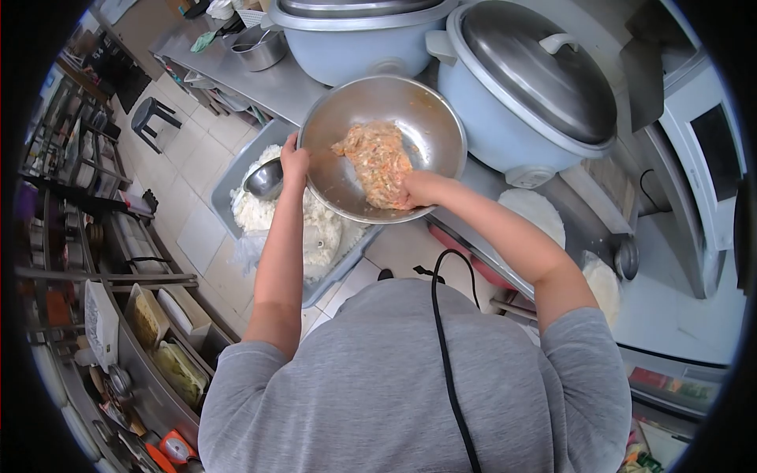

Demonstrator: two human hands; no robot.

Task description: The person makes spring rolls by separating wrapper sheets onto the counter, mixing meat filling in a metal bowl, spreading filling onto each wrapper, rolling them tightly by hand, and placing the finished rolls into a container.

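Note:
A large steel bowl [331, 118] is tilted in front of me and holds an orange-flecked minced mixture [376, 162]. My left hand [294, 162] is closed on the bowl's left rim. My right hand [422, 190] is inside the bowl at its lower right, pressed into the mixture, with the fingertips hidden in it. Below and left of the bowl, a grey-blue tub [223, 185] holds a white, crumbly mass [322, 229], with a small steel bowl [264, 180] resting on it beside my left forearm.
Two large pale-blue cookers [355, 51] [505, 102] with steel lids stand behind the bowl. A steel pot [259, 49] sits on the counter [213, 67]. A dark stool [155, 122] stands on the tiled floor. Food containers [180, 370] line the left shelf.

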